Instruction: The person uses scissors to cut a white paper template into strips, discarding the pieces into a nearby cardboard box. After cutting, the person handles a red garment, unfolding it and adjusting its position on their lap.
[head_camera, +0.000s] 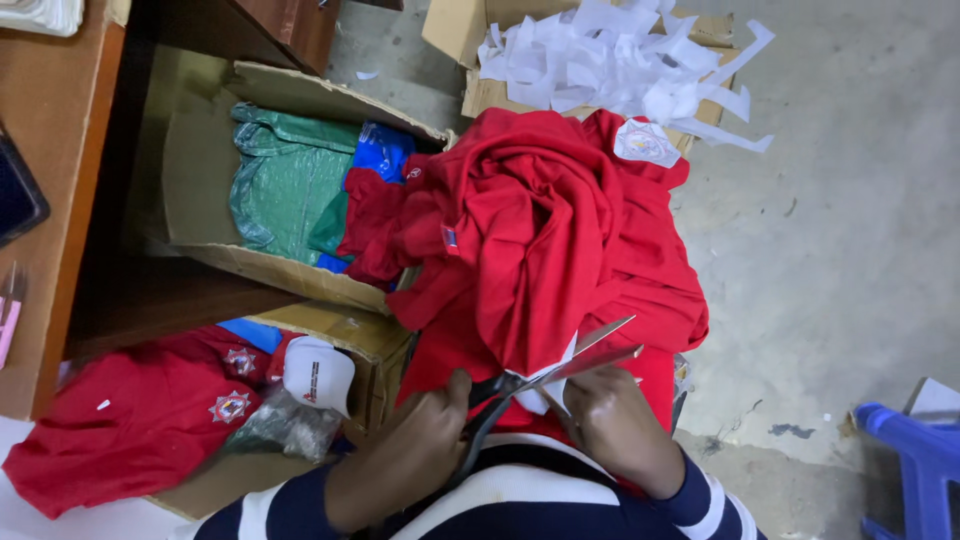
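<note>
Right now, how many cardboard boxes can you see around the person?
3, perhaps more hidden: one open box upper left holding green and blue fabric, one box beside the left hand, and one box at top under white paper scraps.

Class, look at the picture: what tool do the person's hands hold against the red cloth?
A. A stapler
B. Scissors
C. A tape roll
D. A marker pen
B. The scissors show open silver blades over the red cloth, with their dark handles in the left hand, while the right hand holds the cloth beside them.
</note>
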